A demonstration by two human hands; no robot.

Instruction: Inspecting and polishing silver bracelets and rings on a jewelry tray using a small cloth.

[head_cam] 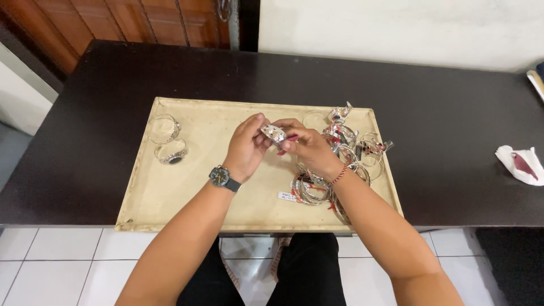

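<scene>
Both hands meet over the middle of a cream tray (170, 198). My left hand (245, 146), with a dark wristwatch on its wrist, and my right hand (309, 147), with a red thread band on its wrist, pinch a wide silver bracelet (273, 134) between their fingertips. A red tag thread hangs from the bracelet by my right fingers. A pile of several silver bangles (345, 153) lies at the tray's right, partly hidden under my right forearm. Two silver bracelets (166, 139) lie apart at the tray's left.
The tray lies on a dark brown table (442, 141) near its front edge. A crumpled white cloth with a dark red patch (520, 164) sits at the table's right. A wooden door and a white wall stand behind; white floor tiles show below.
</scene>
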